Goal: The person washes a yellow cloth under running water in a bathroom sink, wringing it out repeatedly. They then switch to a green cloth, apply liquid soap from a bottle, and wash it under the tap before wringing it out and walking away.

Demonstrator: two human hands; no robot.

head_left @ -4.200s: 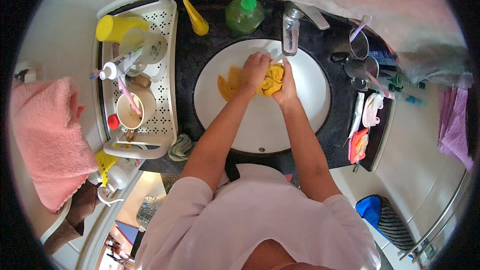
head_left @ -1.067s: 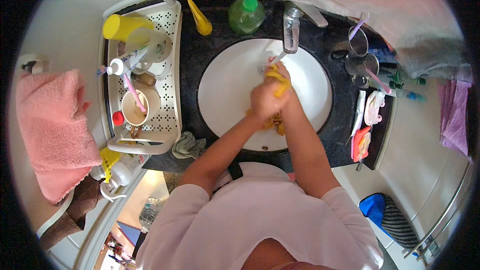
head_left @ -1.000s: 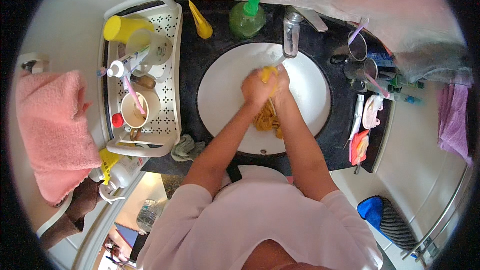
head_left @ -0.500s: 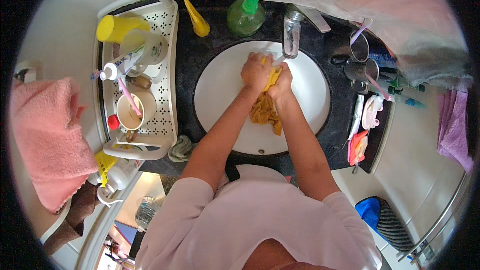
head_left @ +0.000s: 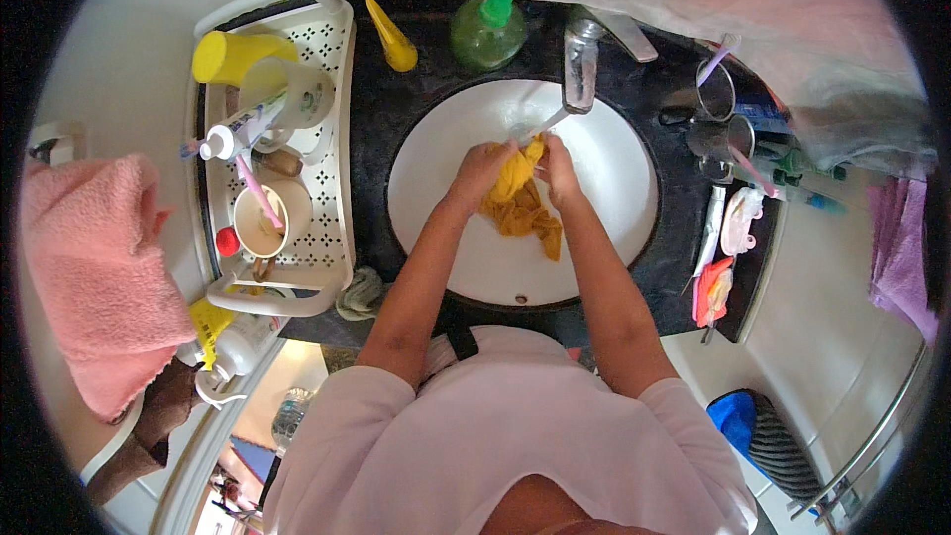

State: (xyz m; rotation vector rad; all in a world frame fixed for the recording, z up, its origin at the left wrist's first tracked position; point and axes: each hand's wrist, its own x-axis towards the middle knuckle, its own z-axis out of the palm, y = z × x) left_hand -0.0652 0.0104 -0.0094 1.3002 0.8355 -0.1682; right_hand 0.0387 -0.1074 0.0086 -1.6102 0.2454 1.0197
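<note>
A wet yellow cloth hangs bunched over the white oval sink, its darker lower end trailing down toward the front of the bowl. My left hand is closed on the cloth's left side. On the other side, the fingers of my right hand pinch its upper right edge. Water runs from the metal faucet in a thin stream that reaches the top of the cloth between my hands. Some of my fingertips are hidden by the folds.
Left of the sink stands a white perforated tray with cups, toothpaste and a yellow container. Behind the sink are a green pump bottle and a yellow tube. Metal cups with toothbrushes stand right. A grey-green cloth lies front left.
My hands have moved apart, the left one leftward and slightly nearer. The cloth, squeezed between both hands before, is now spread more loosely between them.
</note>
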